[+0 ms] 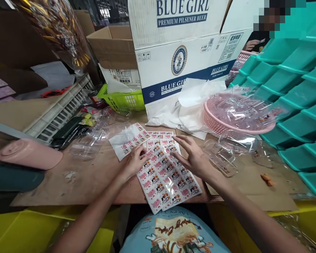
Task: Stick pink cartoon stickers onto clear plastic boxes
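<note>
A glossy sticker sheet printed with rows of pink and cartoon stickers lies on the cardboard-covered table in front of me. More sheets fan out behind it. My left hand rests on the sheet's left edge with fingertips curled and pinching at a sticker; what is between them is too small to make out. My right hand hovers over the sheet's right side, fingers stretched out and spread, holding nothing.
Clear plastic blister shells lie right of the sheets, more fill a pink basket. A Blue Girl beer carton stands behind. Stacked teal bins wall the right. A green basket, a white crate and a pink roll sit left.
</note>
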`<state>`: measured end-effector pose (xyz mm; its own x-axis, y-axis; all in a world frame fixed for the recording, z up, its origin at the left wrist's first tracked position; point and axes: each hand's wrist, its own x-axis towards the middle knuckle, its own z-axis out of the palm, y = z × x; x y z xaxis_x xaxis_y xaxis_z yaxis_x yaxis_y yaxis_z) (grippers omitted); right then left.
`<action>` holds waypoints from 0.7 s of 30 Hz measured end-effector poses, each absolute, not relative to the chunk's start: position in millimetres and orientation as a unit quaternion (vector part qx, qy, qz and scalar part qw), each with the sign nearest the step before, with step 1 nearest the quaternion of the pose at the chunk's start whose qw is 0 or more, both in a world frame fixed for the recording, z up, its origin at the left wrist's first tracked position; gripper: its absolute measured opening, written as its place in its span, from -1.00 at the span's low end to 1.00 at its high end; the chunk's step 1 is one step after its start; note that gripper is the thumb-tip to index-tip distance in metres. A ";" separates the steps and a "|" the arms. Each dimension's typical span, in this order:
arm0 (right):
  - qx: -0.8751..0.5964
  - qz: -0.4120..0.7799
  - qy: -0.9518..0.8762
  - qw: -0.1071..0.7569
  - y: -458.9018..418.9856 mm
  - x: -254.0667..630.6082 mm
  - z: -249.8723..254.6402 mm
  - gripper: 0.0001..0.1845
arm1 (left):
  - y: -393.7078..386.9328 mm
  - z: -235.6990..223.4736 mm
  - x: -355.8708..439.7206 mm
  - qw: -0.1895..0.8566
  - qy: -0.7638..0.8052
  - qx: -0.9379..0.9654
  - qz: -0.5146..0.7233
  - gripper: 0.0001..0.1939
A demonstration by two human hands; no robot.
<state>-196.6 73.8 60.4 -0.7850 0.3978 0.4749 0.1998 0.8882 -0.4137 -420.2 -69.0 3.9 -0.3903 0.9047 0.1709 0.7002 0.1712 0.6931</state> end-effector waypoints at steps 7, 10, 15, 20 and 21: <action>-0.113 0.104 -0.975 0.163 87.0 -296.9 53.2 -0.52 | -72.3 28.3 -429.8 -0.063 0.750 0.537 0.381 -0.70; -0.058 0.059 -0.989 0.125 93.6 -337.6 47.6 -0.59 | -69.1 36.0 -458.0 -0.167 0.798 0.516 0.263 -0.40; 0.032 0.005 -0.994 0.102 99.2 -345.6 53.0 -0.74 | -68.2 39.2 -508.9 -0.169 0.820 0.524 0.155 -0.43; 0.049 0.014 -0.973 0.226 102.4 -271.1 66.9 -0.63 | -69.0 49.7 -511.0 -0.150 0.805 0.490 0.300 -0.46; 0.051 0.032 -0.968 0.243 102.9 -254.8 67.8 -0.65 | -65.6 52.5 -503.0 -0.100 0.787 0.488 0.365 -0.46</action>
<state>-254.8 102.9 67.8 -0.8771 -0.0838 0.4729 -0.1149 0.9927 -0.0373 -503.0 -65.6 52.5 -0.5034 0.6954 0.5128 0.8408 0.2576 0.4761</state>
